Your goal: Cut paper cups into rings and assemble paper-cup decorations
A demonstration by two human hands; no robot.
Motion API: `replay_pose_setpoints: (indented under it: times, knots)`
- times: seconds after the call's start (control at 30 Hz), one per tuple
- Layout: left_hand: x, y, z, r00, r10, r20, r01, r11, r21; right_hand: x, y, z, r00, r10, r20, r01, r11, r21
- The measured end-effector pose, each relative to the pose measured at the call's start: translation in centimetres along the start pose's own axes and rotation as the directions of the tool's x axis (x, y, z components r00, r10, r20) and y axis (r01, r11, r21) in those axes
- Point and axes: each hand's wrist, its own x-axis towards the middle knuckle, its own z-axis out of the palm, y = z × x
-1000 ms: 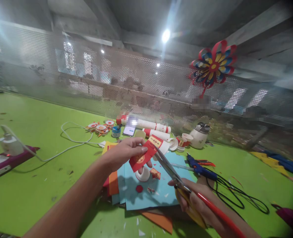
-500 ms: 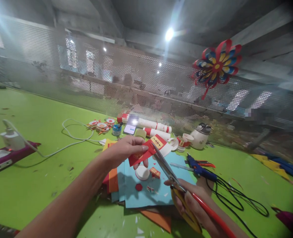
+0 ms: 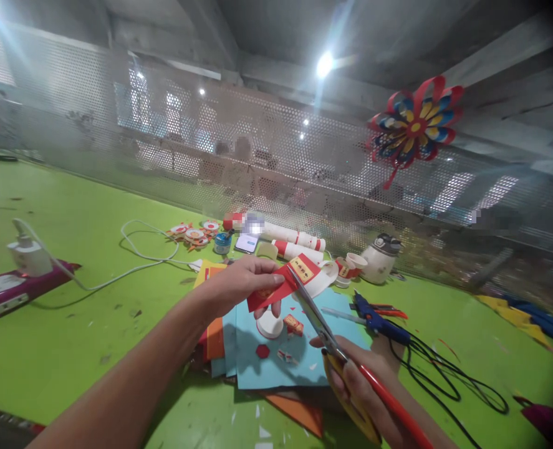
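above the blue sheets (image 3: 304,369), left hand (image 3: 243,282) pinches red card (image 3: 278,290); right hand (image 3: 367,368) grips scissors (image 3: 317,321), their tips at the card.

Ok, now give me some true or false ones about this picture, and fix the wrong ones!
1. The left hand holds a red card, and the right hand holds scissors. True.
2. A glue gun lies on the green table. True.
3. The glue gun is yellow. False: it is blue.
4. A white round piece rests on blue paper. True.
5. The scissors' blades are at the glue gun. False: they are at the red card.
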Motion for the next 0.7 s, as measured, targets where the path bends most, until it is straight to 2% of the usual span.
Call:
replay_pose_setpoints:
  times: [0.13,0.27,0.4,0.7]
  knots:
    - [0.0,-0.1,-0.1,1.000,0.001,0.006,-0.001,1.000,-0.007,0.0,0.3,0.0,0.998,0.049,0.039,-0.048,0.999,-0.012]
    - [0.3,-0.2,-0.2,1.000,-0.007,0.013,0.007,1.000,0.006,0.1,0.9,0.0,1.000,0.015,-0.003,-0.015,0.998,-0.062]
    - [0.5,-0.5,-0.5,0.998,-0.025,0.054,0.024,0.999,0.027,0.2,1.0,0.0,0.999,-0.026,0.018,0.028,0.996,-0.088]
    - [0.5,-0.6,-0.5,0.998,-0.010,0.060,0.008,0.999,0.045,0.1,2.7,0.4,0.999,0.038,0.008,-0.037,0.995,-0.096]
